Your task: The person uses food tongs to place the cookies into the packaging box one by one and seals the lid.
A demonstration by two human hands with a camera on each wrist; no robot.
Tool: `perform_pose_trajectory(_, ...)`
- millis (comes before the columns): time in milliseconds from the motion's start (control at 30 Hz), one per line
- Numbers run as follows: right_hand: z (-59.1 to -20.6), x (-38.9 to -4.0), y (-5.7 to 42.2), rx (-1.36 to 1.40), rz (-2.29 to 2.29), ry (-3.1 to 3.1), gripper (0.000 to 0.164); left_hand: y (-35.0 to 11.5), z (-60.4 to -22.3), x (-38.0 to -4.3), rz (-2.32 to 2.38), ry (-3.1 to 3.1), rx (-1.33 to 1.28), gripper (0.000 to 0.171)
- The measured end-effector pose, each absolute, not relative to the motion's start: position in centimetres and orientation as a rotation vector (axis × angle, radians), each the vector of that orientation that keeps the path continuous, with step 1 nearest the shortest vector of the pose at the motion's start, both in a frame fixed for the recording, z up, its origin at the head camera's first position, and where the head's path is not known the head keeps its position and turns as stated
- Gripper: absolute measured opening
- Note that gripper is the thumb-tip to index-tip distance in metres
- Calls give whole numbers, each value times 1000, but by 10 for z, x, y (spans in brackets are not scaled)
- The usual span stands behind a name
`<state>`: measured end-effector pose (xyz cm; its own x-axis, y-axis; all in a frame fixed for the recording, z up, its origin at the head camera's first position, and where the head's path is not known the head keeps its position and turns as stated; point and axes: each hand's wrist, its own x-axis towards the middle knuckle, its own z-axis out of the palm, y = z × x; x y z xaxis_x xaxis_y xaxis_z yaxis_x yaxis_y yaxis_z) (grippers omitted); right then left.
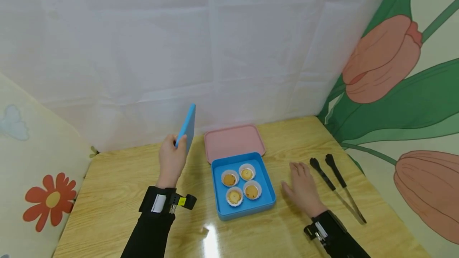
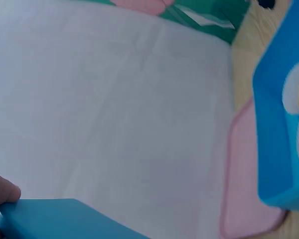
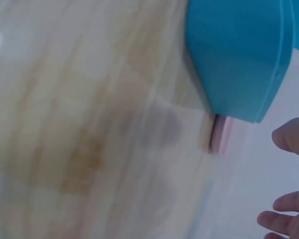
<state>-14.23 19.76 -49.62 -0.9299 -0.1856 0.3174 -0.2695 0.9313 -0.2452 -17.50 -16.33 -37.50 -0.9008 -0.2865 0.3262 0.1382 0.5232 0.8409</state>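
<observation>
My left hand [image 1: 173, 158] pinches a flat blue lid [image 1: 188, 126] by its lower edge, the lid standing steeply tilted. In the left wrist view the thumb [image 2: 7, 191] lies on the lid [image 2: 55, 219]. A blue rectangular box [image 1: 247, 212] rests on the table with several small pastries in white paper cups [image 1: 234, 197] inside. To the right of the box is my right hand [image 1: 303, 188], fingers spread and holding nothing. The right wrist view shows its thumb [image 3: 291, 135] apart from the box wall [image 3: 234, 64].
A pink tray-like lid [image 1: 233, 142] lies behind the box, close to the white cloth backdrop [image 1: 179, 51]. Tongs with black tips [image 1: 333, 170] lie on the wooden table [image 1: 118, 194] to the right of my right hand. A flower-patterned wall stands at the right.
</observation>
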Motion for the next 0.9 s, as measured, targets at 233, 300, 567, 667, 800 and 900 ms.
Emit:
perform_pose_trajectory(233, -475, -154, 178, 398, 542, -2788, 66, -137, -352, -161, -1526, -2126, -30, 30)
perform_pose_trajectory(300, -466, -157, 169, 427, 641, -2772, 65, -129, -349, -158, -1607, -2075, -50, 30)
perform_pose_trajectory(567, -443, -169, 128, 572, 1300, -2720, 57, -97, -343, -146, -1881, -1989, -111, 30)
perform_pose_trajectory(667, -438, -173, 115, 541, 1721, -2697, 57, -87, -343, -141, -1968, -1976, -144, 31)
perform_pose_trajectory(800, -434, -178, 105, 384, 2294, -2511, 62, -79, -344, -137, -2051, -1923, -203, 31)
perform_pose_trajectory(900, -430, -182, 104, 307, 2576, -2292, 59, -77, -346, -134, -2088, -1875, -256, 30)
